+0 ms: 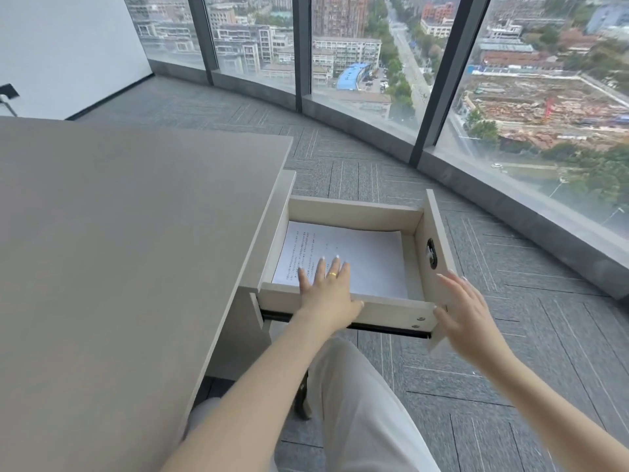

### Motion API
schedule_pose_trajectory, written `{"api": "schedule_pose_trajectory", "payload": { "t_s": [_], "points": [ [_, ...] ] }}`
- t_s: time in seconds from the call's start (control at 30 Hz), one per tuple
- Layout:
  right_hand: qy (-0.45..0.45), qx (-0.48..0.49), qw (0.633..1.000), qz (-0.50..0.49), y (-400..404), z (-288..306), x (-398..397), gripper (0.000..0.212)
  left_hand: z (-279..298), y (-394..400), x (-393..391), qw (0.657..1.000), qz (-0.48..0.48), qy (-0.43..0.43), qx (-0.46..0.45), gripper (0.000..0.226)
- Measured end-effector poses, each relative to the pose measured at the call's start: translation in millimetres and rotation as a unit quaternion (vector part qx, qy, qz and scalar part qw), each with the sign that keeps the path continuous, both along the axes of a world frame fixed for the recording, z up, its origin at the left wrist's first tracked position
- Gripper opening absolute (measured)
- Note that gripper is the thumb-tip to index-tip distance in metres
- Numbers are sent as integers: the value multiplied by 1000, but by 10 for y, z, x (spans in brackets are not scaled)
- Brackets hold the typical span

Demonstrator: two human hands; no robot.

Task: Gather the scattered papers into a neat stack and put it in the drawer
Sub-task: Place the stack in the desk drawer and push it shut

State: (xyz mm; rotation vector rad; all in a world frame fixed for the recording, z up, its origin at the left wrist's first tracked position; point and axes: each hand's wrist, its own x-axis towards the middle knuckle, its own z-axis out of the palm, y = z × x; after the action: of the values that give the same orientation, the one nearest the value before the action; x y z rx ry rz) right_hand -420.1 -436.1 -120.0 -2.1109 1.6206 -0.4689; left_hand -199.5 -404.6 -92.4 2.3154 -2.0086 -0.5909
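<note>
The white printed paper stack (343,257) lies flat on the floor of the open pale-wood drawer (354,212), which is pulled out beside the grey tabletop (119,233); your left hand (326,287) rests on the sheets with fingers (335,265) spread and released, grasping nothing. Your right hand (469,315) stands open just beside the drawer's front panel (442,240), apparently touching its near corner. If you push the drawer shut before the left hand lifts out, the fingers may be pinched or may drag the top sheets askew.
</note>
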Motion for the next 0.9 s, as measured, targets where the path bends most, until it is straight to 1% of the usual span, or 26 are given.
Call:
{"api": "schedule_pose_trajectory", "payload": {
  "t_s": [0.1,0.2,0.27,0.33,0.43,0.63,0.73,0.9],
  "points": [
    [61,-18,998,3,152,-56,-235,58,322,14,108,997,-13,-42,-58,71],
    [92,0,996,9,276,-110,-352,60,513,197,388,991,5,-95,-95,70],
    [97,19,995,17,352,-150,-362,62,577,386,626,988,31,-115,-103,69],
    [72,35,997,8,410,-153,-338,63,595,588,854,985,64,-121,-101,67],
    [45,25,999,-8,410,-129,-303,60,589,871,1120,984,106,-106,-99,64],
    [50,7,999,-20,349,-103,-184,52,502,1239,1345,982,140,-48,-115,56],
    [52,-1,999,-1,328,-90,-46,49,473,1284,1340,979,143,-42,-136,53],
    [58,6,997,42,361,-116,321,51,471,1298,1345,978,148,-36,-146,53]
  ]
}}
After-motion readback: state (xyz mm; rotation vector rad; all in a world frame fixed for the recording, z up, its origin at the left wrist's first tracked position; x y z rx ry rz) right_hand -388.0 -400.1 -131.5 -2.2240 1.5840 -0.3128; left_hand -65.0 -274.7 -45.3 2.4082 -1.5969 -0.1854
